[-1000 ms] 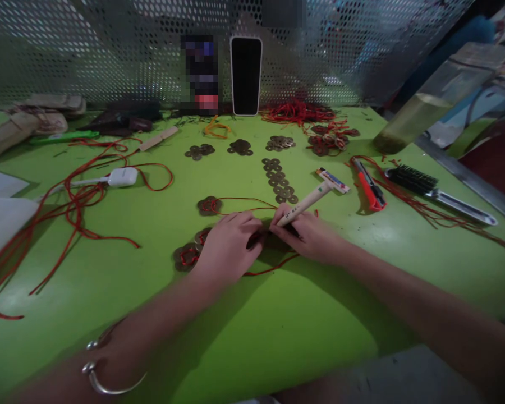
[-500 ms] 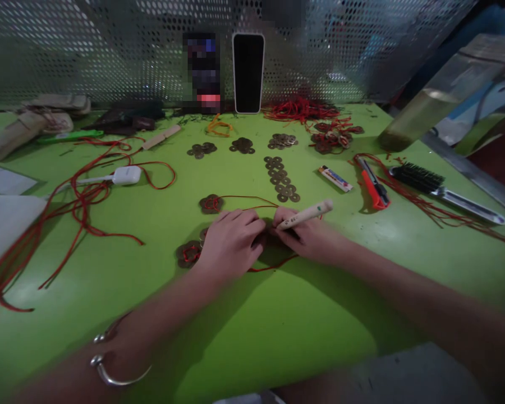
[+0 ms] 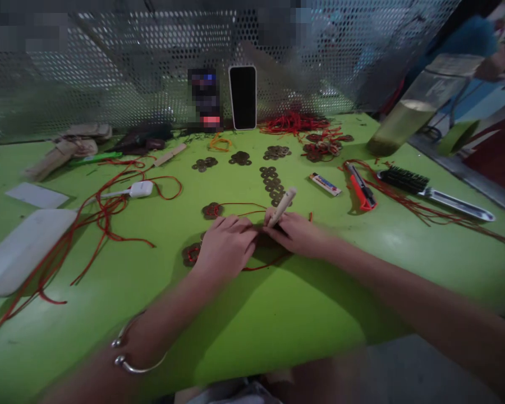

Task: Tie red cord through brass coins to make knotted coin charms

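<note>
My left hand (image 3: pixel 227 244) is closed low over the green table, its fingertips pinched on something too small to make out, probably red cord. Against its wrist side lies a coin cluster tied with red cord (image 3: pixel 191 255). Another corded coin cluster (image 3: pixel 212 211) lies just beyond the knuckles, with thin red cord running right from it. My right hand (image 3: pixel 292 231) is closed around a pale wooden-handled tool (image 3: pixel 283 207), handle pointing up; its tip is hidden between the hands. A red cord (image 3: pixel 269 264) curves across the table below both hands.
Loose coins (image 3: pixel 271 182) lie in a column beyond my right hand, with coin piles (image 3: pixel 240 158) further back. To the right are a lighter (image 3: pixel 325 184), a red cutter (image 3: pixel 363 191), a brush (image 3: pixel 437 193) and a bottle (image 3: pixel 416 109). Red cords (image 3: pixel 105 207) and a white power bank (image 3: pixel 29 247) lie left.
The camera view has shifted. The wooden handle in my right hand is now more upright. Both hands stay close together, closed as before.
</note>
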